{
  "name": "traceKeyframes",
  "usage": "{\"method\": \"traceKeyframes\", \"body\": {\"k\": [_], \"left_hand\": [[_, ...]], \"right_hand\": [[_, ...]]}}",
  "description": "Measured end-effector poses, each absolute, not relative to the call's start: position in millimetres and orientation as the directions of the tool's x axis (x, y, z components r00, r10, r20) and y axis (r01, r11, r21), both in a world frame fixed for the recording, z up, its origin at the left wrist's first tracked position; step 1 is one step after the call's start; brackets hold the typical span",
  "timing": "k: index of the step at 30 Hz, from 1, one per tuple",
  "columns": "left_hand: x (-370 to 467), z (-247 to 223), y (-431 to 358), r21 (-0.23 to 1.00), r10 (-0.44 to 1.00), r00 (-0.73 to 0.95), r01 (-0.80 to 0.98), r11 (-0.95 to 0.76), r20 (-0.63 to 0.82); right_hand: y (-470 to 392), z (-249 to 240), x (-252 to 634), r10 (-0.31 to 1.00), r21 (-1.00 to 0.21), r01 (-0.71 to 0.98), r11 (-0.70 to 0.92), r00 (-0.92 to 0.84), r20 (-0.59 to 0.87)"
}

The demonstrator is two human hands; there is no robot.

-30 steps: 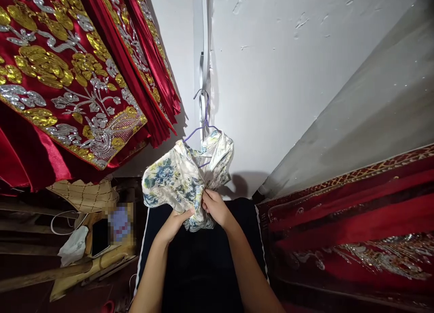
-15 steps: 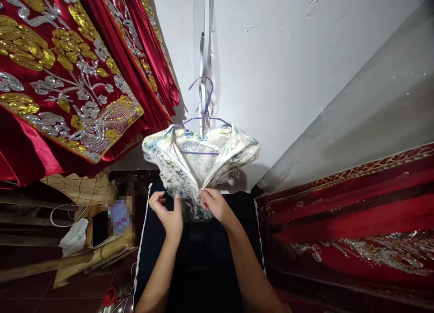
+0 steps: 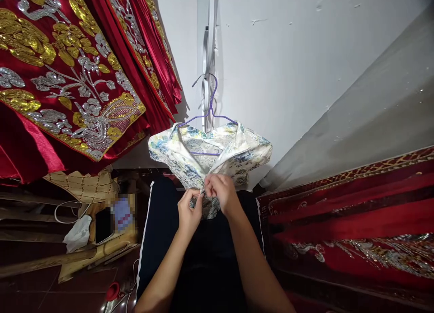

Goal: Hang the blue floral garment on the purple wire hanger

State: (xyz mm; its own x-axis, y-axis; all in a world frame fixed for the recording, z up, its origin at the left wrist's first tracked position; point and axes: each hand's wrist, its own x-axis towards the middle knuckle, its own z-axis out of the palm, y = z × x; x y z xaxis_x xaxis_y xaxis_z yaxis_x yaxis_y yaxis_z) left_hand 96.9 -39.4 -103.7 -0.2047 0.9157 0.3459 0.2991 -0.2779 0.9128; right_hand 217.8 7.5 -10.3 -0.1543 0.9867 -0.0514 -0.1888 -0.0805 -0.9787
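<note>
A pale shirt [image 3: 179, 157] with a blue and yellow floral print hangs on a purple hanger [image 3: 212, 100] in front of me. Its collar lies spread in a V, and the front edges meet low down at my fingers. My left hand [image 3: 190, 210] pinches the front edge of the shirt from the left. Close beside it, my right hand [image 3: 221, 193] has its fingers curled together at the same front edge, slightly higher. Whatever small part sits between the fingertips is hidden. The shirt's lower end drops toward my dark trousers [image 3: 159, 222].
Red cloth with gold and silver sequins [image 3: 91, 96] hangs at the upper left. More red embroidered fabric [image 3: 356, 218] lies at the right. A wooden stand [image 3: 115, 247] at the left carries a phone [image 3: 103, 225] and white tissue [image 3: 77, 234]. Behind the hanger is a white wall [image 3: 271, 69].
My left hand, earlier apart from the shirt with fingers spread, has moved right and closed on its front edge. My right hand has risen slightly. The shirt and hanger appear shifted slightly right.
</note>
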Motion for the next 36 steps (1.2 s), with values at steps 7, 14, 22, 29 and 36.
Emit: {"method": "traceKeyframes", "body": {"k": [7,14,22,29,36], "left_hand": [[90,-98,-21,0.877,0.932,-0.091,0.383,-0.292,0.350],[63,-13,3,0.833,0.877,-0.014,0.321,-0.452,0.481],[69,94,24,0.524,0.663,0.163,0.488,-0.698,0.731],[46,81,35,0.611,0.552,-0.265,0.415,-0.675,0.790],[-12,16,63,0.754,0.727,-0.668,-0.392,-0.527,0.161]], "right_hand": [[36,85,208,0.983,-0.959,-0.216,0.184,0.042,0.179],[20,78,211,0.954,-0.945,-0.149,0.291,-0.023,0.297],[19,86,208,0.933,-0.933,-0.041,0.357,-0.025,0.359],[38,24,211,0.973,-0.968,0.120,0.222,-0.088,0.212],[6,9,198,0.962,-0.992,-0.002,0.125,-0.244,0.122]]}}
